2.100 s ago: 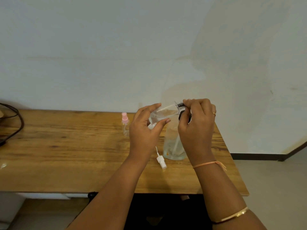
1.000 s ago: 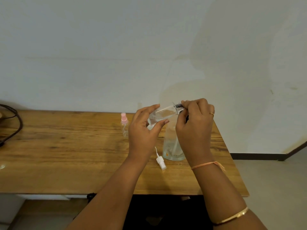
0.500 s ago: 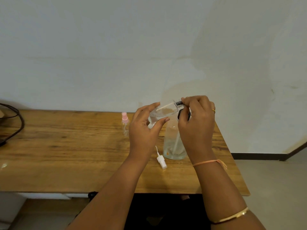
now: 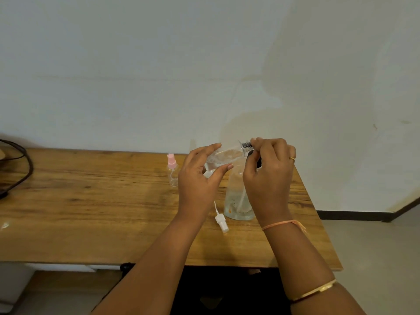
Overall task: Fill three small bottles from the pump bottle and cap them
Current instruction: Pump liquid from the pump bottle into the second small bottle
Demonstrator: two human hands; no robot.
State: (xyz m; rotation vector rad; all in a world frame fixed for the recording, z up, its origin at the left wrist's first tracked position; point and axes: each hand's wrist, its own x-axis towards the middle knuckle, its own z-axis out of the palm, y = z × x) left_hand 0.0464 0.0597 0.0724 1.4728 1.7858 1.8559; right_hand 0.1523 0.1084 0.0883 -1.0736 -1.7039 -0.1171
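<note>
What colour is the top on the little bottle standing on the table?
Pink plastic spray top, head view.

Table: wooden table [image 4: 91, 212], set against the wall.
Standing: clear pump bottle [image 4: 236, 201], near the right end.
Lying: white spray cap [image 4: 221, 222], just left of it.
Upright: pink-capped spray bottle [image 4: 172, 171], farther left, behind.
Far left: dark cable [image 4: 25, 169].

The single camera rides on the person's head, over the near edge of the wooden table [image 4: 91, 212], facing forward and tipped down toward the pale wall [image 4: 159, 64] behind it. It sits close: both forearms stretch in from the bottom edge, left hand [image 4: 197, 183] and right hand [image 4: 269, 178] near the middle, while the wide lens takes in most of the tabletop and floor [image 4: 375, 258] at right.
</note>
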